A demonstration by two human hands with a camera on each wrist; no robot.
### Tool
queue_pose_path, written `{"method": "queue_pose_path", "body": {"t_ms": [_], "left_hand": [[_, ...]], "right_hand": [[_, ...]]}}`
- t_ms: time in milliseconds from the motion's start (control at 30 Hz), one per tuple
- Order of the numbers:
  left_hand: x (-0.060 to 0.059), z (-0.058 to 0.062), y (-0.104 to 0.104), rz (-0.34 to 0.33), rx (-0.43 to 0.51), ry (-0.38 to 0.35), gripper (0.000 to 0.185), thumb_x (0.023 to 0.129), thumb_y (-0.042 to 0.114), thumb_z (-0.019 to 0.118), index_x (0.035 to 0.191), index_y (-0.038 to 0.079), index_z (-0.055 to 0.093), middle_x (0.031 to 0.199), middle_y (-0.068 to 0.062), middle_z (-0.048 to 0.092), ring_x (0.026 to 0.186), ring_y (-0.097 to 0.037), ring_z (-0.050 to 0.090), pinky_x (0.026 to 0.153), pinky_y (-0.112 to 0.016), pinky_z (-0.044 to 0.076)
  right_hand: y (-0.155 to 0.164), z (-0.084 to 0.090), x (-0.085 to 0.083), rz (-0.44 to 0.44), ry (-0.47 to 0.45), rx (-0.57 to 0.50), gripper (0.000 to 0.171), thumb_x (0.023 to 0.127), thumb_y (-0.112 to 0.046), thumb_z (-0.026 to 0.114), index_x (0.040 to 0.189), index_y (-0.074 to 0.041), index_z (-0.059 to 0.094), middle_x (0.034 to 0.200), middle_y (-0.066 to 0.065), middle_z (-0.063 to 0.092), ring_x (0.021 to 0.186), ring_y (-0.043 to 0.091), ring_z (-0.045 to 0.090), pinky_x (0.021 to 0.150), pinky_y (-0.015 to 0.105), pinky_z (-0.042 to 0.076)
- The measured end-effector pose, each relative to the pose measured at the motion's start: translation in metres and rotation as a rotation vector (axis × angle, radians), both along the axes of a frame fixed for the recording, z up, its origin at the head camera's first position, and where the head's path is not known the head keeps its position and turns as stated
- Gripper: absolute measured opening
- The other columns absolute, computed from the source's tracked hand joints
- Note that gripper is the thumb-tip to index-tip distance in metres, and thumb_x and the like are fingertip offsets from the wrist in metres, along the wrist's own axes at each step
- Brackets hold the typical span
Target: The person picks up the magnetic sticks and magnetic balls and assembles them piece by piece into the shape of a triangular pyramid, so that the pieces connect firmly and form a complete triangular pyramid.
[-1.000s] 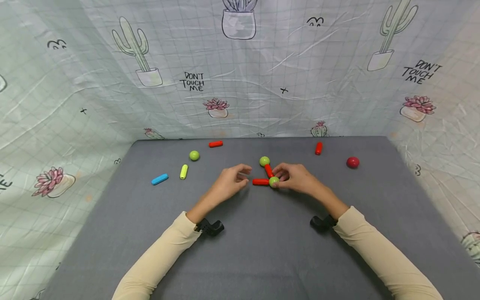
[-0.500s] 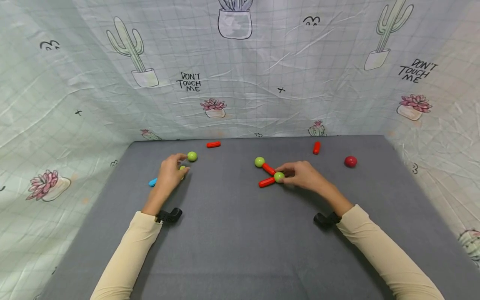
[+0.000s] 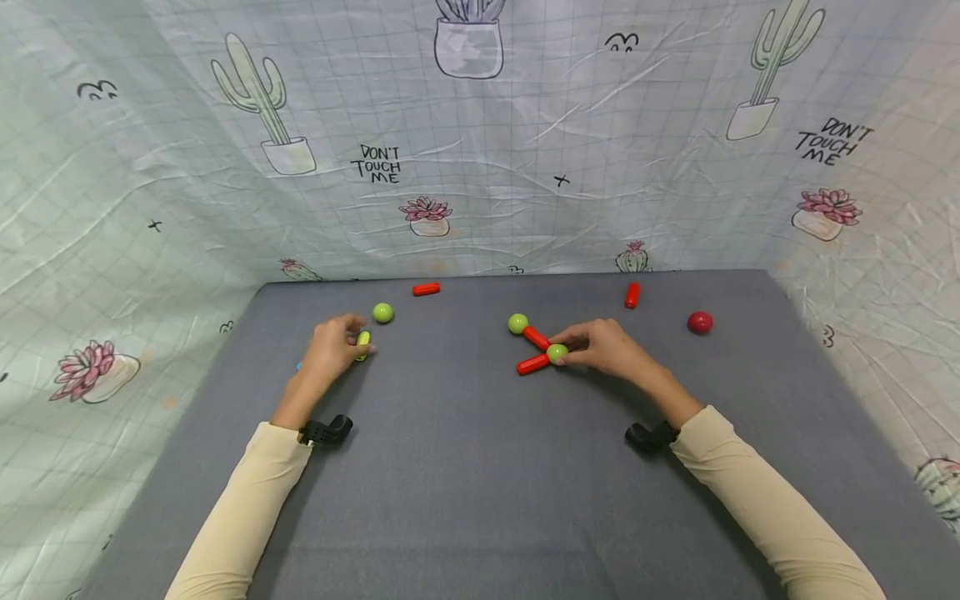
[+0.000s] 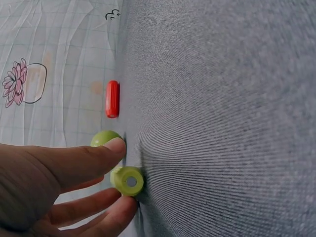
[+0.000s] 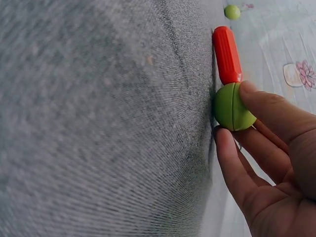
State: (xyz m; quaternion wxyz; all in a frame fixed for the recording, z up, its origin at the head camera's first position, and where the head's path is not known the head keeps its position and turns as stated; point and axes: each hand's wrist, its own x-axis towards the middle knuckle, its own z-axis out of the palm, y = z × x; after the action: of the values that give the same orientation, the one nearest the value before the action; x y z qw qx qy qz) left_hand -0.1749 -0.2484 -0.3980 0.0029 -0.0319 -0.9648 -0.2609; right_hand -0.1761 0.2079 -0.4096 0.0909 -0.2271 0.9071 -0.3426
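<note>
**Green stick and green ball held on a grey tabletop**

Grey fabric covers the tabletop (image 3: 480, 467), on which loose magnetic sticks and balls are spread. A short yellow-green stick (image 3: 363, 344) is pinched at the fingertips of the left hand (image 3: 330, 350), its round end seen between thumb and fingers in the left wrist view. Just behind it a loose green ball (image 3: 383, 312) is seen, and farther back a red stick (image 3: 426, 289) lies near the tabletop's far edge. A blue stick (image 3: 299, 365) is almost hidden behind the left hand.

A green ball (image 3: 557, 353) is gripped by the curled fingers of the right hand (image 3: 611, 348). Two red sticks are joined to this ball: one (image 3: 532, 364) points to the left, the other (image 3: 537, 337) runs back to a second green ball (image 3: 517, 323). Well to the right, another red stick (image 3: 632, 294) and a dark red ball (image 3: 700, 322) are seen, each lying alone. No containers are shown; a cactus-print cloth (image 3: 480, 142) is hung behind.
</note>
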Motion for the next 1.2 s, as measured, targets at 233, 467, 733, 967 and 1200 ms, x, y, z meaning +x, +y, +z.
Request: {"method": "queue_pose_path", "body": {"t_ms": [233, 467, 733, 967, 1200], "left_hand": [[0.001, -0.001, -0.002, 0.013, 0.011, -0.020, 0.049, 0.088, 0.011, 0.081, 0.129, -0.009, 0.061, 0.121, -0.030, 0.066, 0.106, -0.041, 0.069, 0.089, -0.052, 0.054], [0.002, -0.002, 0.000, 0.058, 0.002, -0.018, 0.040, 0.086, 0.012, 0.084, 0.116, -0.009, 0.067, 0.106, -0.024, 0.073, 0.096, -0.036, 0.070, 0.085, -0.049, 0.053], [0.004, -0.003, 0.008, -0.010, 0.067, 0.045, 0.026, 0.089, 0.004, 0.078, 0.111, -0.008, 0.072, 0.104, -0.024, 0.073, 0.096, -0.037, 0.071, 0.083, -0.047, 0.057], [0.006, -0.001, 0.032, -0.064, 0.119, 0.046, 0.025, 0.091, 0.005, 0.076, 0.115, -0.002, 0.074, 0.107, -0.021, 0.074, 0.098, -0.036, 0.071, 0.083, -0.047, 0.058], [0.008, -0.001, 0.059, -0.107, 0.173, 0.062, 0.025, 0.090, 0.007, 0.078, 0.113, -0.002, 0.074, 0.108, -0.020, 0.074, 0.097, -0.033, 0.073, 0.083, -0.044, 0.059]], "right_hand": [[0.000, 0.001, -0.002, -0.007, -0.037, -0.004, 0.035, 0.086, -0.022, 0.084, 0.119, -0.014, 0.078, 0.112, 0.005, 0.076, 0.091, 0.014, 0.064, 0.073, 0.029, 0.051], [0.001, 0.000, -0.003, -0.023, -0.066, 0.002, 0.036, 0.086, -0.023, 0.084, 0.120, -0.016, 0.077, 0.110, 0.004, 0.077, 0.093, 0.013, 0.066, 0.074, 0.028, 0.051], [0.003, -0.001, -0.004, -0.014, -0.076, -0.016, 0.036, 0.086, -0.023, 0.084, 0.121, -0.016, 0.077, 0.111, 0.005, 0.077, 0.099, 0.017, 0.070, 0.079, 0.031, 0.054], [0.006, -0.002, -0.006, -0.008, -0.103, -0.038, 0.035, 0.088, -0.024, 0.083, 0.121, -0.015, 0.077, 0.114, 0.006, 0.076, 0.104, 0.019, 0.069, 0.084, 0.035, 0.055], [0.007, -0.002, -0.008, -0.022, -0.118, -0.035, 0.035, 0.088, -0.026, 0.082, 0.121, -0.017, 0.077, 0.116, 0.005, 0.075, 0.102, 0.017, 0.065, 0.081, 0.030, 0.051]]}}
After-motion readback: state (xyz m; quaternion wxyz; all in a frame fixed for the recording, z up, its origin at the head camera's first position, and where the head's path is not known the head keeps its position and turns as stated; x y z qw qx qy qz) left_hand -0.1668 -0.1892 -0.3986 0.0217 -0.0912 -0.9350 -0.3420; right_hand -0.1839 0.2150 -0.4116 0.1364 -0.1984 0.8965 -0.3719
